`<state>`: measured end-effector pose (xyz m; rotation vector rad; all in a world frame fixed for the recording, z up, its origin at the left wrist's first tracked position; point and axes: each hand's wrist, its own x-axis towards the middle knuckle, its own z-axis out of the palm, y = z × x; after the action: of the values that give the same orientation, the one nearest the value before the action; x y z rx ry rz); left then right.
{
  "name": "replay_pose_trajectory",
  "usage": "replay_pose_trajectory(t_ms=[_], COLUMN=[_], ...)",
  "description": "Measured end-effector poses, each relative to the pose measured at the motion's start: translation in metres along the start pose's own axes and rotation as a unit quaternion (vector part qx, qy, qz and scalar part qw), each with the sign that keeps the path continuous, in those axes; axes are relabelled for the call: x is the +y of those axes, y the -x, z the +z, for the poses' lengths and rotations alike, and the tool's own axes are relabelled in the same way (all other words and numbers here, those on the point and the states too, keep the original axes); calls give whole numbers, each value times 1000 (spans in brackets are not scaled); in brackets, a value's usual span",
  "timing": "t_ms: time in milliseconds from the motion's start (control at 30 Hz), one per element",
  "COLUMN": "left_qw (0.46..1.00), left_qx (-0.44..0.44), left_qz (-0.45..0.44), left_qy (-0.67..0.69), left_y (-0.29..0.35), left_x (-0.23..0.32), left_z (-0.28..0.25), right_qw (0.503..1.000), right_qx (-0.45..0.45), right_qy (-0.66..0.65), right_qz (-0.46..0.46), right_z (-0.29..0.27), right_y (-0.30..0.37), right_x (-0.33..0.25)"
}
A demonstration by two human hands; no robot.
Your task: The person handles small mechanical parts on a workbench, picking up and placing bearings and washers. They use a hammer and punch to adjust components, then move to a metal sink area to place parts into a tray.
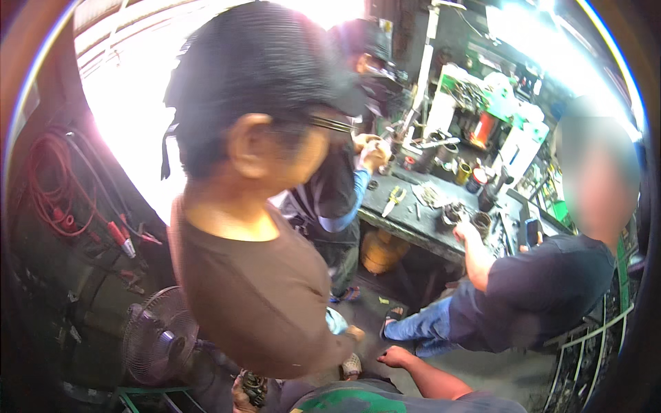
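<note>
At the bottom edge my left hand (241, 398) is curled round a dark metal part (255, 387). Its exact kind I cannot make out. My right hand (396, 356) is held out in front of me over the floor, fingers curled in. Whatever it may hold is hidden. Just beyond it hangs the hand (354, 333) of a person in a brown shirt (261, 296), who stands close at my left. My green and dark shirt (351, 399) fills the lower edge.
A workbench (416, 221) bears yellow-handled pliers (394, 201), cylindrical metal parts (454, 212) and cans. A person in a dark shirt (537, 292) reaches onto it, a phone (531, 231) near their other hand. Another person works behind. A fan (162, 337) and red cables (51, 179) are at left.
</note>
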<state>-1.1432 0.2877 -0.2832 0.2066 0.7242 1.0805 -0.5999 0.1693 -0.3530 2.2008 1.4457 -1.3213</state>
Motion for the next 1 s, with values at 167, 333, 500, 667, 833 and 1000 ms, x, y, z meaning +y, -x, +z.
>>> replay_pose_trajectory(t_ms=[167, 333, 500, 667, 833, 1000], left_qw=[992, 979, 967, 967, 967, 983], left_qx=[-57, -75, -123, -132, -150, -115], left_qz=[-103, -186, -221, -214, -161, -115], left_qy=[-52, -43, -43, 34, 130, 81], left_y=[-51, -57, -102, -151, -237, -316], left_x=[27, 82, 95, 85, 64, 79], left_z=[-2, 17, 12, 29, 61, 107], right_qw=[994, 996, 997, 998, 999, 999], right_qx=[21, -69, -42, -17, 5, 15], right_qy=[86, 60, 60, 52, 47, 27], right_qz=[-56, 22, 34, 12, -15, -33], right_z=[60, 38, -11, -57, -99, -126], right_y=[-54, -62, -75, -102, -123, -145], right_x=[27, -77, -153, -226, -268, -283])
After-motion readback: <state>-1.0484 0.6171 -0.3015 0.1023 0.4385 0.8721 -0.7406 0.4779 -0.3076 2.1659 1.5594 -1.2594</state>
